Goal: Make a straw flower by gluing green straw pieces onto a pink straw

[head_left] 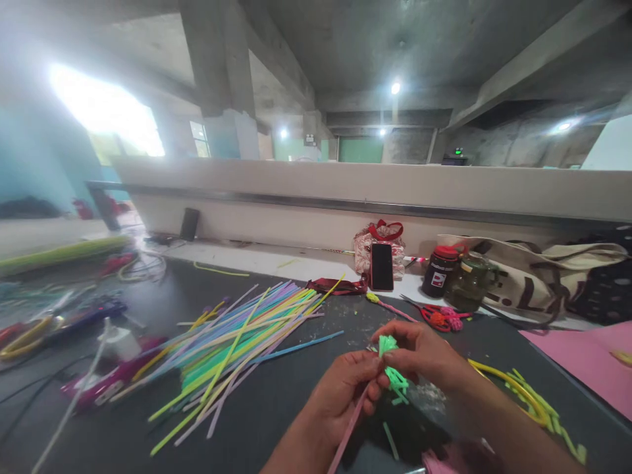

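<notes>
A bright green bundle of short, looped straw-like strips (396, 380) is between my two hands, low in the middle of the view. My left hand (340, 385) is closed around its base, and a long pink strip (349, 431) runs down out of that grip. From the right, my right hand (419, 349) pinches the green bundle near its top with thumb and fingers. Where the pink strip meets the green one is hidden by my fingers. Below my hands, a short green piece (390, 441) lies on the black tabletop (247, 428).
Long coloured straw-like strips (247, 342) lie piled to the left, near a purple glue gun (113, 375). Behind are a phone (382, 266), scissors (427, 313), a black bottle (438, 271), a jar (468, 282) and a cloth bag (523, 273). Yellow-green pieces (543, 411) sit at right.
</notes>
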`<action>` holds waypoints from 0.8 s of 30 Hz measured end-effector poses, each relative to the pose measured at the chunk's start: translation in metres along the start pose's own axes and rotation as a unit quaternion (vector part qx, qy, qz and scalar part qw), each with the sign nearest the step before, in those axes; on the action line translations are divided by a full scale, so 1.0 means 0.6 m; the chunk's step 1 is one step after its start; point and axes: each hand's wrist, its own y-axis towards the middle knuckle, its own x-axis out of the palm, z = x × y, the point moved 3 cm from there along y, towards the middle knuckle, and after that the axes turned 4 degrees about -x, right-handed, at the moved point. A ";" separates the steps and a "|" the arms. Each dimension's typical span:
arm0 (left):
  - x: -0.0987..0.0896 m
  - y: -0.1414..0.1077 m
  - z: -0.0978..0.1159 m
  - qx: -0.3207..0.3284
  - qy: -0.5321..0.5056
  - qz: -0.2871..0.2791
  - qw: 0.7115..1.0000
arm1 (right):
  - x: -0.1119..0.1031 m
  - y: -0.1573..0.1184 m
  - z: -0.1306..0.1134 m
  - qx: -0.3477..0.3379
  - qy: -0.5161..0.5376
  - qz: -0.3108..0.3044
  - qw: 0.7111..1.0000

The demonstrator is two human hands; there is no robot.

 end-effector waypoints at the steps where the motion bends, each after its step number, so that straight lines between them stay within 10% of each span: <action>1: 0.000 0.000 0.000 0.002 0.003 0.001 1.000 | 0.000 0.000 0.001 -0.001 -0.005 0.000 1.000; 24: 0.016 -0.014 0.006 0.123 0.043 0.013 0.991 | 0.014 -0.021 -0.040 -0.106 -0.080 -0.001 0.991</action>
